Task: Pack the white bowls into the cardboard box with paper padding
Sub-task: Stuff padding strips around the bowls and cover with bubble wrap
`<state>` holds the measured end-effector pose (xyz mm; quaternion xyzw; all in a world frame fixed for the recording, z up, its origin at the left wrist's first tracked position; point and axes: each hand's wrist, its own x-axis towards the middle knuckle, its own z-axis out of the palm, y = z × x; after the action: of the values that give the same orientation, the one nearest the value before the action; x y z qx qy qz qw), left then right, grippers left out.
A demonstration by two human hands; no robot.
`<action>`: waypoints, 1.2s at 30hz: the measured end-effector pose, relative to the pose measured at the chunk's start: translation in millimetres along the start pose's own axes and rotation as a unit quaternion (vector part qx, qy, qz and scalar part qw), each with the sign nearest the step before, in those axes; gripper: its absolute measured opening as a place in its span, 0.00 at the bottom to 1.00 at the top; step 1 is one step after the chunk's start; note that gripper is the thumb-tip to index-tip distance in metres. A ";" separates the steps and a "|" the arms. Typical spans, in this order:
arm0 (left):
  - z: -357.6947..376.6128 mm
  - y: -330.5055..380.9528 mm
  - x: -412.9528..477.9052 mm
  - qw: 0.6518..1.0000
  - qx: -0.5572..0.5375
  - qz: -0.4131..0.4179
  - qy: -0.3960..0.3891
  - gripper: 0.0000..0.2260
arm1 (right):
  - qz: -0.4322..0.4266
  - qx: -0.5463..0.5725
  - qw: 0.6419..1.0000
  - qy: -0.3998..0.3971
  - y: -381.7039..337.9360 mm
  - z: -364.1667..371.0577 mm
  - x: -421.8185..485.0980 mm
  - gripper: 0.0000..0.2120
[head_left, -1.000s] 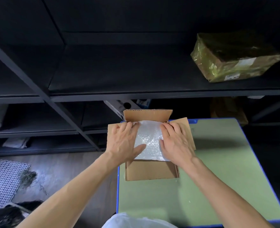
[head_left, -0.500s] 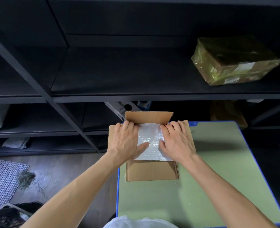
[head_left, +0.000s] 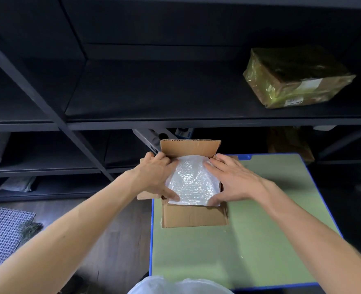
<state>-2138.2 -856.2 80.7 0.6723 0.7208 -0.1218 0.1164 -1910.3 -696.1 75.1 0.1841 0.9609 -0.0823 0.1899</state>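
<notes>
Left hand and right hand, fingers flat, press padding between them in box.

The left forearm and right forearm reach forward and converge, the left hand palm-down with thumb splayed back and fingertips bent down at the far end, the right hand arched palm-down opposite, fingers straight, thumb spread.

The left grip and right grip have slid apart toward the side walls of the cardboard box; more bubble wrap now shows between them; both thumbs have dropped to its near corners.
</notes>
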 end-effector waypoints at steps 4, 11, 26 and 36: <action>-0.6 -0.7 -1.0 1.000 0.005 -0.007 0.005 0.51 | -0.018 -0.040 0.999 -0.032 -0.3 -4.6 2.0 0.64; 13.0 0.0 -8.9 0.997 0.022 -0.002 0.079 0.48 | -0.022 -0.041 0.999 -0.007 -3.0 -17.6 0.7 0.45; 7.5 8.8 -11.9 0.995 0.043 -0.011 0.088 0.47 | 0.023 0.069 0.990 -0.124 -14.8 -34.0 -11.6 0.56; 4.1 11.4 -12.0 0.996 0.030 -0.015 0.081 0.46 | 0.033 0.043 0.998 -0.034 -23.0 -25.5 -5.7 0.41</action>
<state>-2126.0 -868.1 80.6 0.6726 0.7336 -0.0903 0.0355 -1922.8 -713.2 102.7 0.2209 0.9428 -0.1231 0.2174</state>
